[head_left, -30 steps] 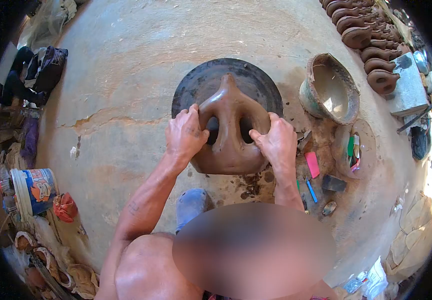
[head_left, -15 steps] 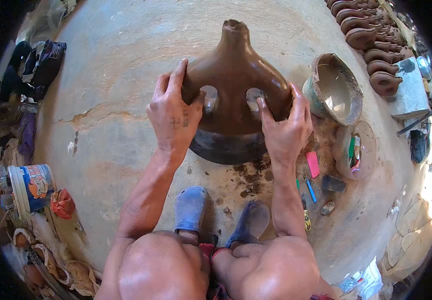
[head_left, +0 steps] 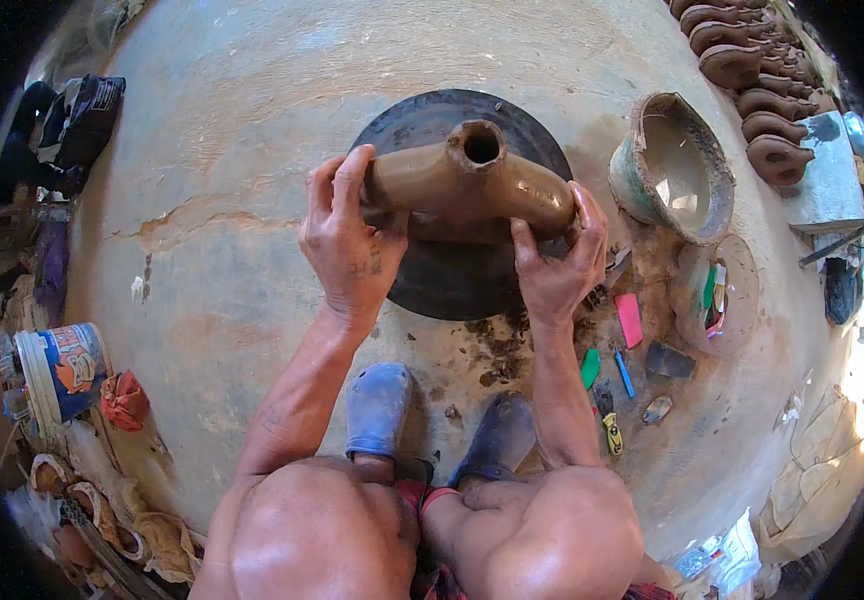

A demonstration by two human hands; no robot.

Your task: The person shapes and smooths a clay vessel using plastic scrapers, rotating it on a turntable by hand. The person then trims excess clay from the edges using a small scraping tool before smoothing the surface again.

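A brown wet clay vessel [head_left: 427,185] with a hollow neck stands between my hands over a dark round turntable [head_left: 452,290]. Its open mouth faces up toward me. My left hand [head_left: 352,240] grips the vessel's left side, fingers around the outer curve and thumb on the near side. On the right side, my right hand [head_left: 560,262] holds it the same way. The vessel's lower part is mostly hidden beneath its broad top.
A basin of murky water [head_left: 677,170] sits at the right. Near it lie a pink scraper [head_left: 629,320], a blue tool [head_left: 623,373] and a yellow-black cutter [head_left: 610,420]. Similar clay pieces [head_left: 732,66] line the upper right. A bucket [head_left: 67,370] stands at left.
The vessel has tipped from leaning back to upright, so its mouth now shows and its two side holes are hidden. More of the turntable shows behind it. Both hands kept their grip.
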